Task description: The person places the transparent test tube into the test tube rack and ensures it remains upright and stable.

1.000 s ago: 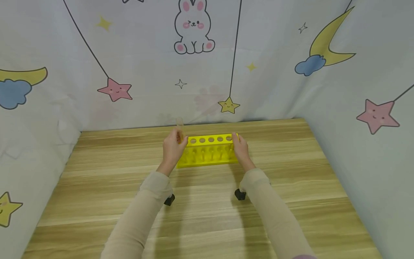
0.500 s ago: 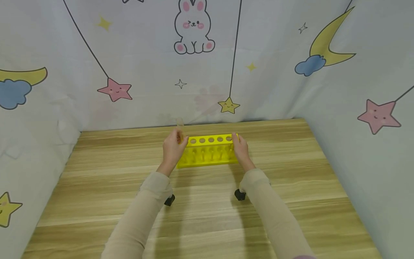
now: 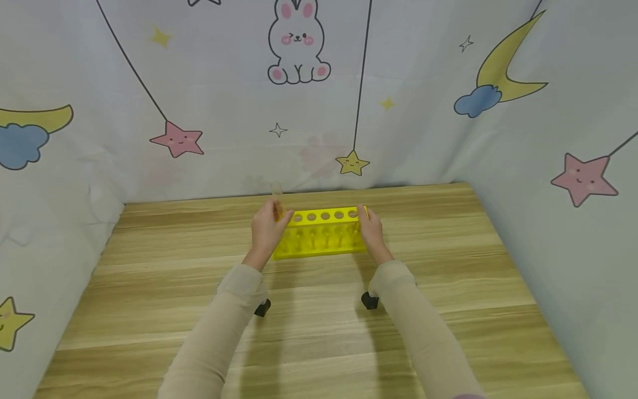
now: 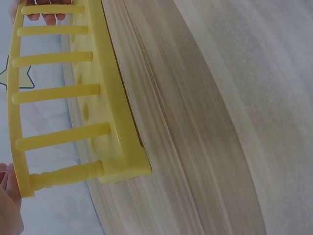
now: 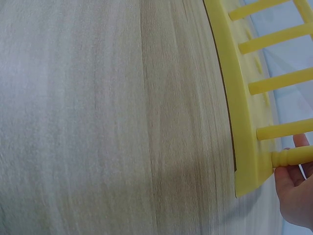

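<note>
A yellow test tube rack (image 3: 324, 235) with a row of round holes stands on the wooden table (image 3: 319, 332), near its far edge. My left hand (image 3: 266, 230) is at the rack's left end and pinches a clear test tube (image 3: 277, 198), held upright above the leftmost corner. My right hand (image 3: 371, 228) grips the rack's right end. The left wrist view shows the rack (image 4: 73, 98) side on, with a little of my left hand (image 4: 9, 205) at the bottom left. In the right wrist view my right hand (image 5: 296, 196) is against the rack (image 5: 244, 98) at its end post.
Printed fabric walls (image 3: 299, 111) with stars, moons and a rabbit close in the table at the back and on both sides. A black wrist camera (image 3: 261, 307) hangs under each sleeve. Bare wood lies in front of the rack.
</note>
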Demonstrator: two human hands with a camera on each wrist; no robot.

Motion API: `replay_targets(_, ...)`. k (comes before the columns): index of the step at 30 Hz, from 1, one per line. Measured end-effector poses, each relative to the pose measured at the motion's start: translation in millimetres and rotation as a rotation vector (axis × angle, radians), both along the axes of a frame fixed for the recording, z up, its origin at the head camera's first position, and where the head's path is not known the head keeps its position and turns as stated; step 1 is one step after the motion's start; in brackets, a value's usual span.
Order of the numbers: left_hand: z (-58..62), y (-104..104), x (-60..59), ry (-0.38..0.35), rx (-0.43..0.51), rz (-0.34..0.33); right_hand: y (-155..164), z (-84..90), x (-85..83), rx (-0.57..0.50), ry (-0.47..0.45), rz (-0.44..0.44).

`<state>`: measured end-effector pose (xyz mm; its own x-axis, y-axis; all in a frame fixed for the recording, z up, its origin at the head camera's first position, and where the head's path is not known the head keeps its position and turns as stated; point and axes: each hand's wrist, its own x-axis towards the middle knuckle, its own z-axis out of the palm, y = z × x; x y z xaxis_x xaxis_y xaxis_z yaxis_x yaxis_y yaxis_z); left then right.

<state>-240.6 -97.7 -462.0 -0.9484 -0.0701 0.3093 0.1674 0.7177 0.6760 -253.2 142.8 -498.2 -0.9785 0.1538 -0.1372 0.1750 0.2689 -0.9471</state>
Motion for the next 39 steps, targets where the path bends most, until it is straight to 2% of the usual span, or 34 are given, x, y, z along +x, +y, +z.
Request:
replay_targets(10, 0.5, -2.6, 4.4, 0.003, 0.031, -0.024, -1.4, 1.4, 1.4, 0.018, 0.016, -0.017)
replay_targets(21, -5.4, -12.7, 10.0, -0.022, 0.003, -0.028, -1.6, 0.2, 1.0, 0.019, 0.027, -0.023)
replay_targets(30, -11.1, -23.9, 14.6, -0.109, -0.057, -0.056, -1.0, -1.6, 0.1, 0.020, 0.009, -0.027)
replay_targets(39, -14.3, -34.4, 18.3, -0.138, -0.077, -0.097, -0.8, 0.9, 0.9, -0.005, -0.005, -0.006)
